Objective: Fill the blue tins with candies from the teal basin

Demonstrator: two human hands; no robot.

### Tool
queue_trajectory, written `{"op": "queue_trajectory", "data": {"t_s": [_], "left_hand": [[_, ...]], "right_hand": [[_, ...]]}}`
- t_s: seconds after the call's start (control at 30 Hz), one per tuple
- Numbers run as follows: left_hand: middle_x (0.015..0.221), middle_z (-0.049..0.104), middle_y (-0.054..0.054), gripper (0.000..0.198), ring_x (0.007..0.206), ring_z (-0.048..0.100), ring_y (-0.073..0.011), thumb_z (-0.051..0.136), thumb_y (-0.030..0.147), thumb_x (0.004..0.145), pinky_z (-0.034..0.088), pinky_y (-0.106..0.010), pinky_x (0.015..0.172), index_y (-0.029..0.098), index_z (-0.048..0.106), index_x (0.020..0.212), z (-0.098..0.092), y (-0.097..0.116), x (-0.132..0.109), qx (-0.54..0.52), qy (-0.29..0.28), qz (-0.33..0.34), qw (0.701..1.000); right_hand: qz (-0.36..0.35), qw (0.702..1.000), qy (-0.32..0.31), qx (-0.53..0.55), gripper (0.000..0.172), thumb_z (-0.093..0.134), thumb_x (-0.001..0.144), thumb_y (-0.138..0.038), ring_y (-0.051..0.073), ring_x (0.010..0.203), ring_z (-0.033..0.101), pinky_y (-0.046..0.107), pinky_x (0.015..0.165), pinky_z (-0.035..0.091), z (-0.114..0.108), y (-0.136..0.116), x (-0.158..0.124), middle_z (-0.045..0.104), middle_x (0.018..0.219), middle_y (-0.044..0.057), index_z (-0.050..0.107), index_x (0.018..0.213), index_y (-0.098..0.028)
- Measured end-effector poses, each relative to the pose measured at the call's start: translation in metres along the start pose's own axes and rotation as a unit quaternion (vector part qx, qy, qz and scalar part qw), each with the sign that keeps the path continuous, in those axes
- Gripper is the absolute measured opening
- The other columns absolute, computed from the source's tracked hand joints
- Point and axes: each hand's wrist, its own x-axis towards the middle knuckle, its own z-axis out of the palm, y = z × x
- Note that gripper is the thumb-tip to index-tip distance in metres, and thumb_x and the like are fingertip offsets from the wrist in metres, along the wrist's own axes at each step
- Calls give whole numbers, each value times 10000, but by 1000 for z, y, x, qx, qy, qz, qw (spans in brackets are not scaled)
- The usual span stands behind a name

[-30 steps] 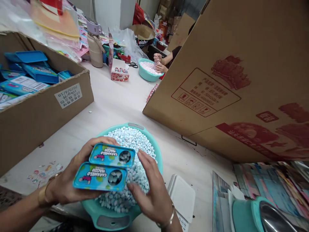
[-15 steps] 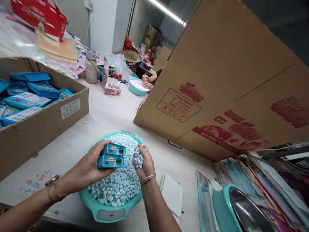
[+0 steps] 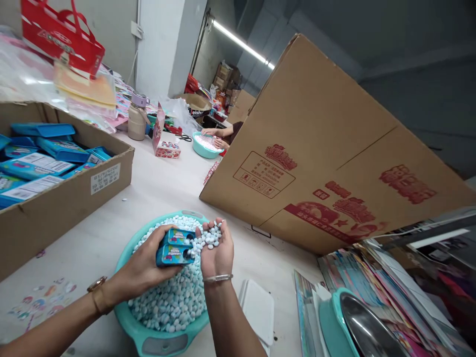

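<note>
so the left hand (image 3: pixel 150 270) is wrapped around 2 blue tins (image 3: pixel 171 238), thumb and fingers clamping the pair from opposite sides; they're stacked against each other, printed faces toward the camera, both round holes pointing to the right hand (image 3: pixel 216 258); that hand is palm up and cupped, fingers a bit curled rather than pressed together, with a loose heap of pale blue candies (image 3: pixel 208 239) on it; the candies trail from the palm right up to the 2 holes, and a few sit at the openings; can't tell if the fingertips actually touch the tins.

all of that hangs over a teal basin (image 3: pixel 128 326) heaped with more of the same candies; the basin sits on a white table (image 3: pixel 163 191), with a flat white slab-like thing (image 3: pixel 256 310) just right of it; left side has an open cardboard box (image 3: pixel 67 218) piled with more blue tins; on the right a big carton (image 3: pixel 327 124) stands tilted, and nearer there's a steel bowl (image 3: pixel 372 327) beside a teal tub (image 3: pixel 330 322).

further back, a co-worker's 2 hands (image 3: pixel 220 143) are at another teal basin (image 3: pixel 204 151); a bottle (image 3: pixel 137 124) with a purple lid stands well left of it.
</note>
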Motion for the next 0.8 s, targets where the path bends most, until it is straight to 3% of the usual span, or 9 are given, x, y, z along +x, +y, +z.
{"op": "queue_trajectory", "data": {"t_s": [0.17,0.27,0.37,0.47,0.53,0.63,0.7,0.73,0.8], "left_hand": [[1421,552,-90,705,1316,574,-282,769,352,852,481,-461,1114,257,414,1454,11,4,0,2,1,26,1000],[1412,562,-96,702,1312,582,-276,766,371,861,486,-461,1119,238,405,1447,13,11,2,-32,-22,-8,999],[1425,567,-114,767,1298,601,-288,788,465,864,532,-421,1071,238,376,1469,10,10,2,-65,-17,-40,997],[1419,575,-117,788,1287,612,-287,800,511,864,556,-390,1053,242,381,1475,7,2,2,-75,-15,-36,996],[1398,588,-89,787,1274,621,-268,813,511,860,552,-378,1067,267,389,1478,6,-3,2,-62,-14,-23,998],[1383,599,-78,777,1268,628,-262,812,522,860,551,-383,1077,278,395,1468,9,-6,3,-51,-15,-18,998],[1391,595,-93,756,1262,631,-267,798,490,866,549,-398,1080,261,393,1462,14,-3,4,-46,-18,-12,999],[1384,597,-93,744,1246,637,-263,790,462,867,551,-398,1070,258,391,1461,16,-1,5,-45,-20,-8,999],[1359,608,-76,726,1215,647,-249,787,428,860,561,-375,1028,266,402,1453,22,4,6,-42,-29,-8,999]], "right_hand": [[-22,999,-8,42,156,599,1032,-265,134,804,673,324,852,588,1,6,-12,637,786,3,639,927,-157],[-33,999,0,32,161,623,1011,-290,140,798,668,341,852,595,-1,5,-13,638,789,2,652,919,-161],[-50,998,-4,25,219,748,911,-378,144,832,668,352,877,595,-18,-1,-2,638,813,-14,650,920,-183],[-44,995,-45,-75,438,911,710,-492,132,855,652,261,794,536,-48,0,17,647,846,-15,657,892,-186],[-36,964,-106,-243,501,877,736,-603,148,962,659,258,857,506,-68,5,26,703,970,24,710,936,-175],[-81,882,-159,-437,735,624,911,-772,230,1394,542,361,1218,362,-85,14,27,632,1449,104,719,1325,-173],[-103,888,-142,-425,880,477,959,-830,230,1567,372,398,1322,234,-83,21,19,443,1661,92,546,1566,-197],[-105,902,-135,-397,895,451,966,-837,225,1579,359,402,1329,236,-79,25,14,414,1682,88,512,1590,-200],[-101,933,-123,-322,866,468,954,-847,239,1508,464,420,1291,330,-67,33,6,517,1600,102,573,1517,-197]]}}
